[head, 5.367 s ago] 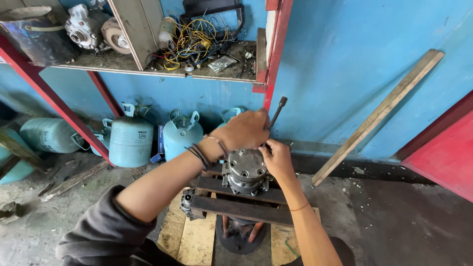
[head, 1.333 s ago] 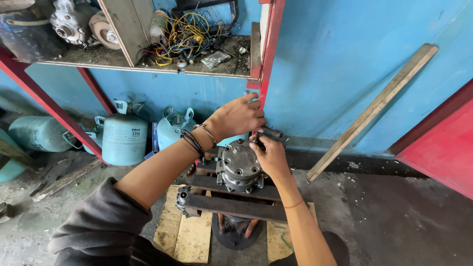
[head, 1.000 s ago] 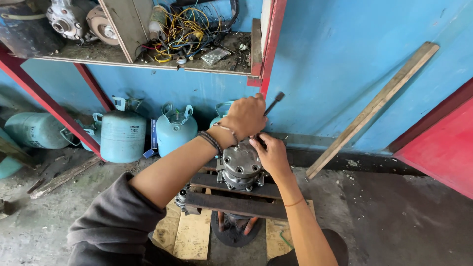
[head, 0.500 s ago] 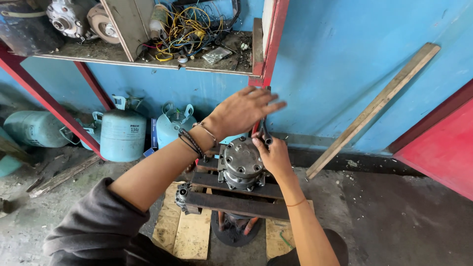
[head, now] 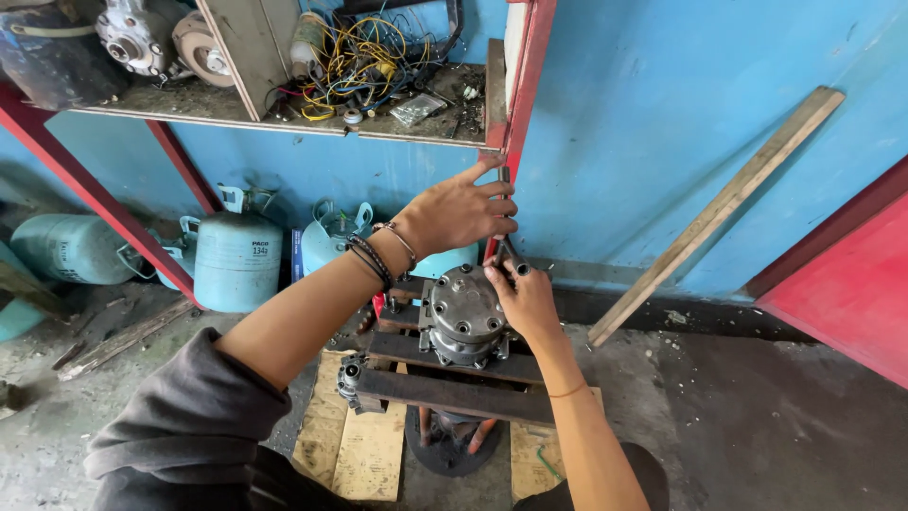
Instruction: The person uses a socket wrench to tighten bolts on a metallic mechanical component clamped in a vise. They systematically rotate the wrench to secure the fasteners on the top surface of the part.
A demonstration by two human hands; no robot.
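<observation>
The compressor [head: 463,314], a grey metal body with a ring of bolts on its round end cover, sits clamped in a rusty steel vise [head: 445,388] on a floor stand, over pale wooden boards [head: 352,445]. The left hand [head: 463,210] is spread half open around the upper shaft of a slim metal wrench [head: 505,232] that stands upright at the compressor's far edge; the fingers curl loosely about it rather than clenching. The right hand [head: 523,298] rests against the compressor's right side with its fingers closed on the wrench's lower end. Behind, against the blue wall, stand pale blue gas cylinders [head: 236,257], the nearest bearing a small dark printed label on its shoulder; another lies on its side at far left [head: 71,248]. On the red-framed shelf [head: 284,118] above lie a tangle of yellow and coloured wires [head: 364,59], a second compressor-like part [head: 137,38] and a small clear packet [head: 416,109]. A wooden plank [head: 719,213] leans on the wall at right.
</observation>
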